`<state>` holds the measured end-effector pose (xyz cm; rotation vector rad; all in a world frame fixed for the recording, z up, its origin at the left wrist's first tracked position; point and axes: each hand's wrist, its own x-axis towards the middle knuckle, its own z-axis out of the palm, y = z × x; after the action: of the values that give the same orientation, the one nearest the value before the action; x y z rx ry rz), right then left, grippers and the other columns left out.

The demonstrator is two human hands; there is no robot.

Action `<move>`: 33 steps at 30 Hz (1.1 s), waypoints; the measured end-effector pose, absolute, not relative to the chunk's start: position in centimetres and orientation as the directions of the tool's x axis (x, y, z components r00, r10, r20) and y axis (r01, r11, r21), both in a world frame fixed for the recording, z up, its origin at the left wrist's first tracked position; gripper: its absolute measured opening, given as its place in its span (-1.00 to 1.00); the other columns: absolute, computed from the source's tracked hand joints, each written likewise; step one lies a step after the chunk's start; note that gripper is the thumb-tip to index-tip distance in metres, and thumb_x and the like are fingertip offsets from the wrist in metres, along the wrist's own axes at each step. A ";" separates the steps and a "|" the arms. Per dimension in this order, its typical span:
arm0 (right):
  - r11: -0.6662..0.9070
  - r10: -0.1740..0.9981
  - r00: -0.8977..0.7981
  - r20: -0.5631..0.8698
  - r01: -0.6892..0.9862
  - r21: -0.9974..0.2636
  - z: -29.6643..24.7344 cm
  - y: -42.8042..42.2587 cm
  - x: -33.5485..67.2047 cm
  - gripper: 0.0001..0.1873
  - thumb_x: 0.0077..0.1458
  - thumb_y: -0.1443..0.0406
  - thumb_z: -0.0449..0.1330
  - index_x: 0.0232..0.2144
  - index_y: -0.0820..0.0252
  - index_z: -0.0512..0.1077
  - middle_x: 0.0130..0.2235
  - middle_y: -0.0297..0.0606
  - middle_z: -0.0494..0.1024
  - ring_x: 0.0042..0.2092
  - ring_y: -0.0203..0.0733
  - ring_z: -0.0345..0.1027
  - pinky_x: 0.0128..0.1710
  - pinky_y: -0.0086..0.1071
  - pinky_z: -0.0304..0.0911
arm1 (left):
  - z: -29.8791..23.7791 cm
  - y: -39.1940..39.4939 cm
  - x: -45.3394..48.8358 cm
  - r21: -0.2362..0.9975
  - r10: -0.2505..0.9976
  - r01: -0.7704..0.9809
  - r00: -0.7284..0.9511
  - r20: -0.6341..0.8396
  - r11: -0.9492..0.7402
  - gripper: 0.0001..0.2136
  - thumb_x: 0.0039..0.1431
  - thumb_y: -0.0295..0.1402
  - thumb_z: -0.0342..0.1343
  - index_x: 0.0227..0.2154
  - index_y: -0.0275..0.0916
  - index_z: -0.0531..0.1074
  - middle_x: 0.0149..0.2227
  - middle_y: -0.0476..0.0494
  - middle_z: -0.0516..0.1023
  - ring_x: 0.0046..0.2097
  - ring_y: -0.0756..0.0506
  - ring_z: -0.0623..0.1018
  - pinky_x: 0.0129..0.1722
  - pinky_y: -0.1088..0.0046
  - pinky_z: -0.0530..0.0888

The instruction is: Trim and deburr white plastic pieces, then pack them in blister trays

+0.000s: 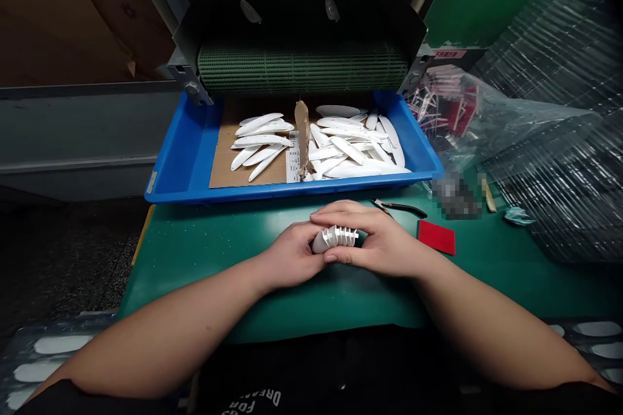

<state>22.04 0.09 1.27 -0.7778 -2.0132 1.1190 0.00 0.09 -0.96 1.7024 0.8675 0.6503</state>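
Both my hands meet at the middle of the green table [204, 253], closed round a stack of white oval plastic pieces [335, 237] held on edge. My left hand [289, 256] grips the stack's left end. My right hand [377, 240] wraps over its top and right side. Behind them a blue tray [180, 155] lined with cardboard holds several more white oval pieces [350, 142], split into two heaps by an upright cardboard divider [302, 136].
A green conveyor belt [302, 68] ends above the tray, with white pieces riding on it. Black-handled cutters [402, 209] and a red square pad [437, 237] lie right of my hands. Clear plastic blister trays [559, 142] are piled at right.
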 end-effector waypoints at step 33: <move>0.596 0.684 -0.635 0.361 0.200 -0.778 1.4 0.2 21.2 -0.35 0.29 0.18 0.42 0.37 -0.12 0.44 0.22 -0.15 0.58 0.25 0.04 0.44 0.26 -0.03 0.40 | -1.9 0.9 -0.2 0.900 0.710 0.170 0.679 0.187 -0.400 -0.78 0.29 -0.23 0.23 -0.42 -0.23 0.58 -0.29 -0.20 0.68 -0.18 -0.24 0.68 -0.16 0.30 0.56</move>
<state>21.22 0.15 1.37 -0.6957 -2.1622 0.9450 -0.18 0.88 -1.86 1.9258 0.6863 0.7026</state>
